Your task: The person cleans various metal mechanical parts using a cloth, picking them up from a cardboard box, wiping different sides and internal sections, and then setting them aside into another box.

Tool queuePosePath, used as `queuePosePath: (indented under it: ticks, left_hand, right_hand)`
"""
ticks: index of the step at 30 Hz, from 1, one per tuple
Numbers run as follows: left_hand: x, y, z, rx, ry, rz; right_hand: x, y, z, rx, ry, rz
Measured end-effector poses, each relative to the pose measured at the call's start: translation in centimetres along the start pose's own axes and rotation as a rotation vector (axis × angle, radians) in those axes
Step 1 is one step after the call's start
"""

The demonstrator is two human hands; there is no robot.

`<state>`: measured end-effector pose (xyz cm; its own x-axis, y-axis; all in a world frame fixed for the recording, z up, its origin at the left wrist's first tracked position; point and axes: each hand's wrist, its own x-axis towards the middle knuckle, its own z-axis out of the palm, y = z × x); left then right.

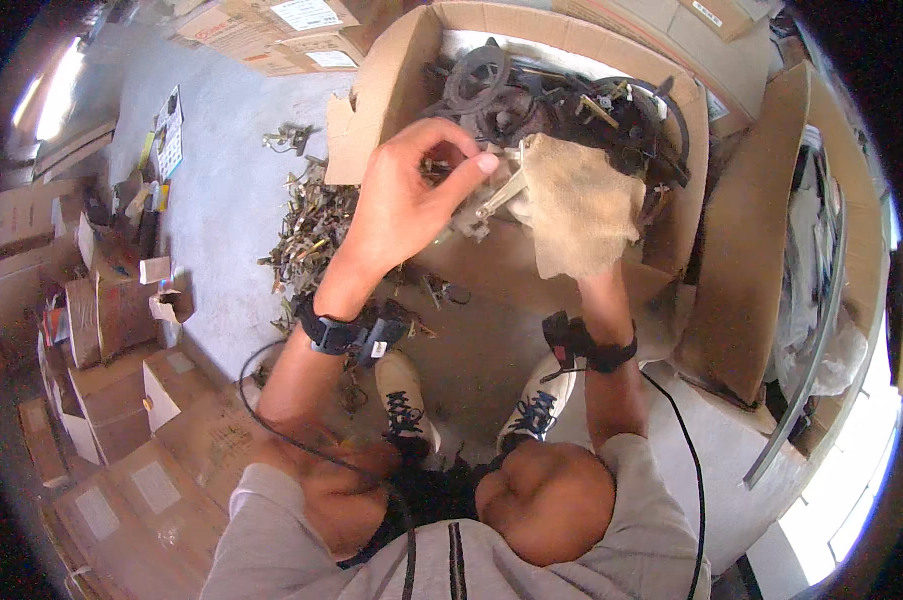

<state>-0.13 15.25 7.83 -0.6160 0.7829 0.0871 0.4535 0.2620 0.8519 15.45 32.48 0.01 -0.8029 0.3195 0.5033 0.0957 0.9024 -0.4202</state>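
A tan cloth glove or rag [586, 210] covers my right hand [590, 202]. A small pale metal part with a narrow arm [505, 193] sits at the edge of that cloth, gripped by the covered fingers. My left hand [414, 191] is bare, its thumb and forefinger curled towards each other just left of the part. Whether these fingertips pinch anything is unclear. Both hands are over the near side of an open cardboard box [395, 82], which contains black rings, cables and small metal pieces [504, 112].
A heap of small metal parts [312, 225] lies on the floor left of the box, with one loose piece [290, 139] beyond it. Cardboard cartons [113, 405] are stacked at left. Another open carton [751, 247] with plastic bags stands at right. A cable [680, 420] hangs by my right arm.
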Motion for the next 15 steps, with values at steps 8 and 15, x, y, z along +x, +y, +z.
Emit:
queuePosePath:
  ticks: [8,15]
  left_hand:
    - [-2.0,-2.5,2.3,-0.877,-0.089,-0.297]
    - [-0.1,-1.8,3.1,-0.794,-0.032,-0.262]
  right_hand:
    - [1.2,-2.5,0.1,1.118,0.071,0.616]
    - [-4.0,4.8,10.4,0.962,0.318,0.501]
